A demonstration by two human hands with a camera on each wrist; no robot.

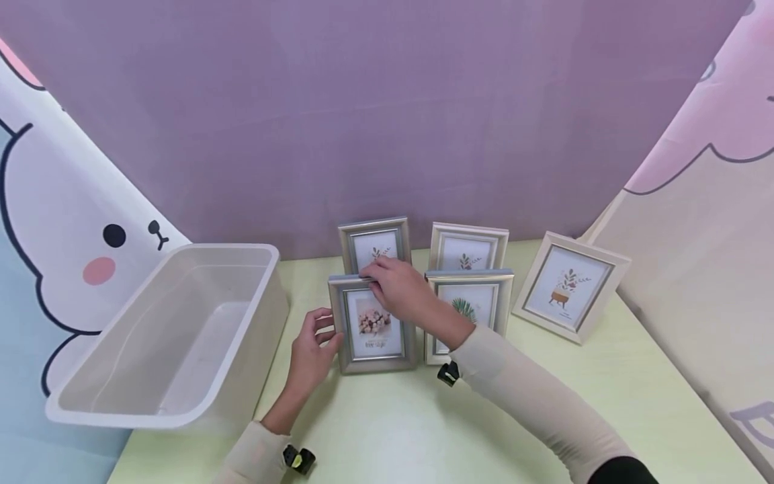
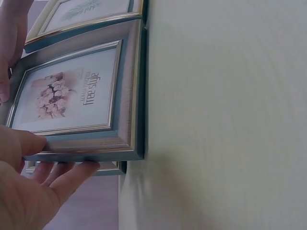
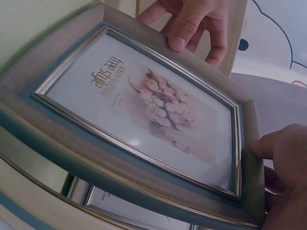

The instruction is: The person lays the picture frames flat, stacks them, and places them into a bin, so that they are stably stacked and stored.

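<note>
A grey-brown picture frame (image 1: 377, 339) with a pink flower print stands upright at the front of the group. My left hand (image 1: 311, 359) holds its left side; in the left wrist view the thumb (image 2: 32, 143) lies on the front and the fingers go behind the edge. Along the top edge, my right hand (image 1: 400, 289) pinches the same frame, as the right wrist view also shows with the thumb (image 3: 264, 146) on the front. Behind it stands another grey picture frame (image 1: 345, 245), partly covered by the front frame and my right hand.
To the right stand a palm-leaf picture frame (image 1: 504, 302), a pale frame (image 1: 500, 247) behind it, and an angled cream frame (image 1: 580, 325). A white plastic bin (image 1: 250, 356) occupies the left side of the pale green table (image 1: 399, 430). A purple backdrop (image 1: 387, 121) rises behind.
</note>
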